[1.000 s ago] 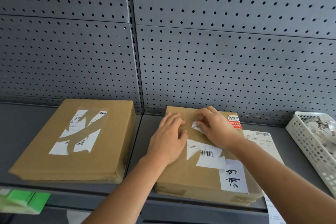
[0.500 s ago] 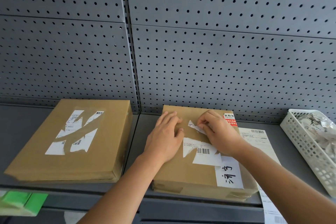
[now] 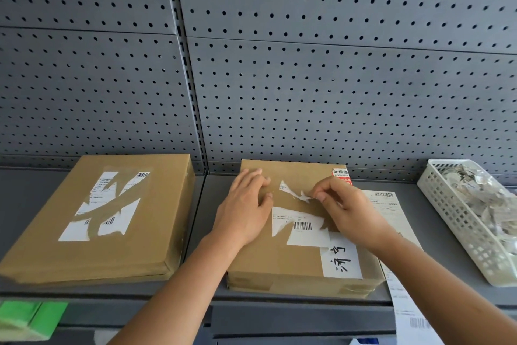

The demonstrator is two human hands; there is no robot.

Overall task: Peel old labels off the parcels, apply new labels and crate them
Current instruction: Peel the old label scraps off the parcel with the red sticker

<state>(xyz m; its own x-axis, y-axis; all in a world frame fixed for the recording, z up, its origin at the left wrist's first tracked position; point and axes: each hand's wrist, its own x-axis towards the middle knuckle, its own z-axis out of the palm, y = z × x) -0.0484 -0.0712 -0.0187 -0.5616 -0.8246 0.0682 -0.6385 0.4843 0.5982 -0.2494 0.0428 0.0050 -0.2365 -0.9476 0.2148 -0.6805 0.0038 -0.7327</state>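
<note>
A flat brown parcel [image 3: 279, 260] lies on the grey shelf in front of me. My left hand [image 3: 246, 210] presses flat on its top with straight fingers. My right hand [image 3: 347, 210] pinches a torn white strip of old label [image 3: 293, 193] and lifts it off the cardboard. More of the old label with a barcode [image 3: 302, 228] still sticks below, beside a white sticker with handwritten characters [image 3: 342, 260]. A small red sticker [image 3: 341, 175] sits at the far right corner. A second parcel [image 3: 112, 221] with torn label remains lies to the left.
A white plastic basket [image 3: 458, 218] holding peeled label scraps stands at the right. A strip of printed label sheets [image 3: 391, 210] lies under the parcel's right edge and hangs over the shelf front. Grey pegboard rises behind. A green object [image 3: 28, 316] sits at lower left.
My right hand has pulled the torn label strip rightward and up, so more of it is free of the cardboard. My left hand stays pressed on the parcel.
</note>
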